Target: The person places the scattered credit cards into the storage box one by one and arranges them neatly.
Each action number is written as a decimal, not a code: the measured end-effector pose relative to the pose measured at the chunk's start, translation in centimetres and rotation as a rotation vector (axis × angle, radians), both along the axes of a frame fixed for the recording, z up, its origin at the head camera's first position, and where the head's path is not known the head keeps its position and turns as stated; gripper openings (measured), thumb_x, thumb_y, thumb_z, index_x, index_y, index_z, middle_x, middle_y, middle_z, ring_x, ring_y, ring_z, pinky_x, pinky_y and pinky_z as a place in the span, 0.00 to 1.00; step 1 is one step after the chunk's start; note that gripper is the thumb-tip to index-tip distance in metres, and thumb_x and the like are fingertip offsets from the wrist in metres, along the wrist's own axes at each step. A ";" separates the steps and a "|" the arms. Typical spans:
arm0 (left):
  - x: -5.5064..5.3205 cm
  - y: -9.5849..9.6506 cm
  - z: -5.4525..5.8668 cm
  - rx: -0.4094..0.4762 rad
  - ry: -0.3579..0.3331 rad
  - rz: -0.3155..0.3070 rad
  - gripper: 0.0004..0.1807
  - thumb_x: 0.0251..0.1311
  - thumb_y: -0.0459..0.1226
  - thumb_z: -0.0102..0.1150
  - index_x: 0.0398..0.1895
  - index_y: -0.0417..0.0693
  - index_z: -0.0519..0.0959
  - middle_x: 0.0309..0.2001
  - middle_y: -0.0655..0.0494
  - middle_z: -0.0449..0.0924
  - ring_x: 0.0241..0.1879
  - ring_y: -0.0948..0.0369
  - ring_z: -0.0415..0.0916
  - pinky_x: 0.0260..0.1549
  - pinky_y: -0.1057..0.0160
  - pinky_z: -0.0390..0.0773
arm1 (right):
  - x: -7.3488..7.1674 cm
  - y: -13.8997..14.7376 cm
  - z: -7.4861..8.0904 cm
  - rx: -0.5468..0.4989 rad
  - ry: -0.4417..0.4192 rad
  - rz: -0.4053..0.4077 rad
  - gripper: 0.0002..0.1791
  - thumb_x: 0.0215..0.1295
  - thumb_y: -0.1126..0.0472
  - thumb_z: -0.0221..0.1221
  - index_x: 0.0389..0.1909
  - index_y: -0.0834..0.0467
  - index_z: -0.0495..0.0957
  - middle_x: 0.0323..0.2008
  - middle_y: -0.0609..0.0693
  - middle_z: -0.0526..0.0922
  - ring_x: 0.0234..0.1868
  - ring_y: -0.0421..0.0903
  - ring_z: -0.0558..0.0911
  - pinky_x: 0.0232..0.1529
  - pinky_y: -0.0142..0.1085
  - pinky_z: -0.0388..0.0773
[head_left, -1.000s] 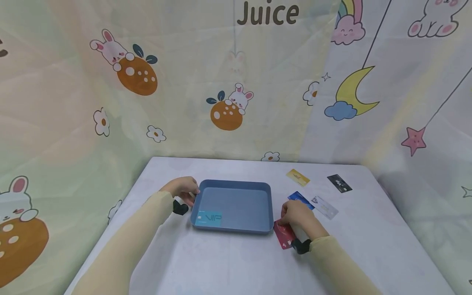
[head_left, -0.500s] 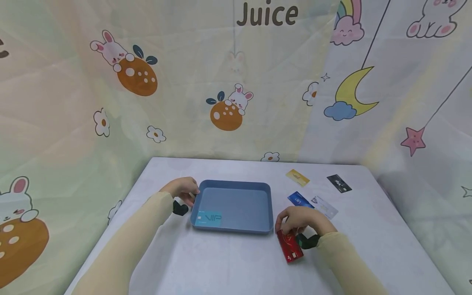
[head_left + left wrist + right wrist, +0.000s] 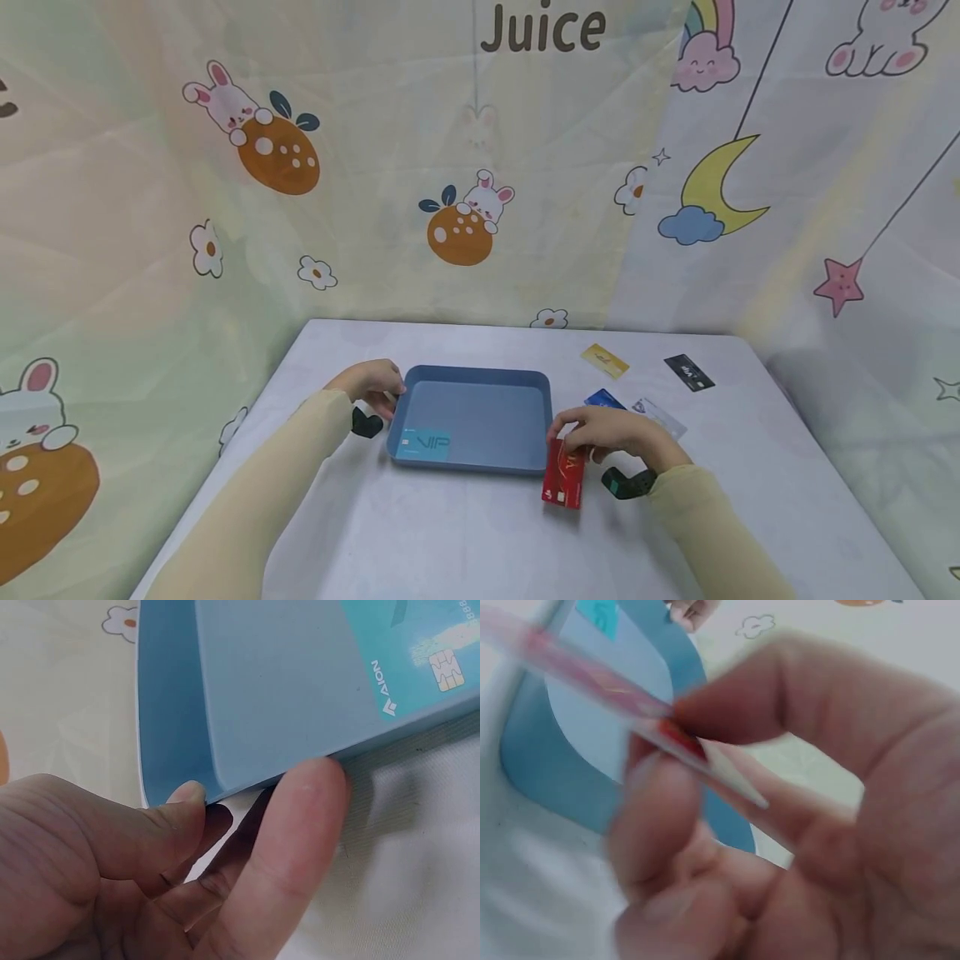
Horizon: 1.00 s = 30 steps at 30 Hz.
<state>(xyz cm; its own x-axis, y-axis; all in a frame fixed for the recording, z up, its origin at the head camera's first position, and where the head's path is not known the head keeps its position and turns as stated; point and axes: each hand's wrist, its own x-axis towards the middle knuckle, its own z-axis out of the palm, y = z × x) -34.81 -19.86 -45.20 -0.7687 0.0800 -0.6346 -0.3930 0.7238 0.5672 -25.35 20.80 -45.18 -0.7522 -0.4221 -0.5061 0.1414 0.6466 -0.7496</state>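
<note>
My right hand [image 3: 611,433] pinches a red card [image 3: 562,477] between thumb and fingers, lifted above the table by the tray's right front corner. In the right wrist view the red card [image 3: 592,675] is blurred and seen nearly edge-on. A shallow blue tray [image 3: 480,417] sits in the middle of the table. At its left side my left hand [image 3: 371,385] grips the rim, the thumb on top of it in the left wrist view. A teal VIP card [image 3: 424,445] lies flat in the tray's front left corner.
Right of the tray lie a gold card [image 3: 605,361], a black card [image 3: 689,372], a blue card [image 3: 604,399] and a silver card [image 3: 662,417]. My right hand partly covers the last two. A printed fabric backdrop [image 3: 375,167] encloses the white table [image 3: 450,533].
The right hand has picked the red card up off the table, drawn it nearer, then swung it left to the tray's front right corner. The left hand and tray stay put.
</note>
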 end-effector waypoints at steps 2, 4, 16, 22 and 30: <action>-0.1 0.0 0.0 -0.003 -0.006 0.008 0.23 0.73 0.32 0.54 0.67 0.29 0.67 0.45 0.37 0.82 0.25 0.56 0.85 0.33 0.60 0.91 | -0.3 -0.1 -0.1 -0.048 0.008 -0.082 0.16 0.65 0.59 0.62 0.53 0.54 0.81 0.41 0.53 0.81 0.29 0.45 0.76 0.25 0.31 0.75; -0.1 0.0 0.0 -0.010 -0.008 0.013 0.25 0.73 0.31 0.54 0.69 0.29 0.66 0.46 0.37 0.82 0.24 0.56 0.85 0.34 0.60 0.91 | -0.6 -0.2 -0.3 -0.093 0.011 -0.168 0.18 0.67 0.59 0.62 0.57 0.55 0.80 0.45 0.55 0.82 0.29 0.45 0.77 0.27 0.31 0.78; 0.1 0.3 0.3 -0.019 0.005 -0.002 0.26 0.73 0.31 0.54 0.71 0.29 0.65 0.46 0.37 0.81 0.25 0.55 0.85 0.33 0.60 0.91 | -1.4 -1.1 -0.8 -0.225 0.000 -0.457 0.25 0.67 0.57 0.64 0.62 0.60 0.75 0.60 0.64 0.80 0.39 0.51 0.86 0.39 0.34 0.88; 0.1 0.2 0.1 -0.012 0.005 0.001 0.25 0.73 0.31 0.54 0.70 0.29 0.65 0.46 0.37 0.82 0.25 0.55 0.85 0.33 0.60 0.91 | -1.6 -2.3 -1.4 -0.315 -0.007 -0.534 0.23 0.70 0.57 0.64 0.62 0.59 0.74 0.65 0.67 0.75 0.38 0.48 0.87 0.38 0.34 0.89; 0.2 0.2 0.4 -0.018 0.012 -0.014 0.25 0.74 0.31 0.53 0.70 0.28 0.65 0.46 0.37 0.81 0.25 0.56 0.85 0.33 0.61 0.91 | -1.8 -4.4 -1.5 -0.408 -0.010 -0.592 0.23 0.72 0.60 0.64 0.65 0.58 0.74 0.70 0.68 0.68 0.42 0.49 0.88 0.40 0.34 0.90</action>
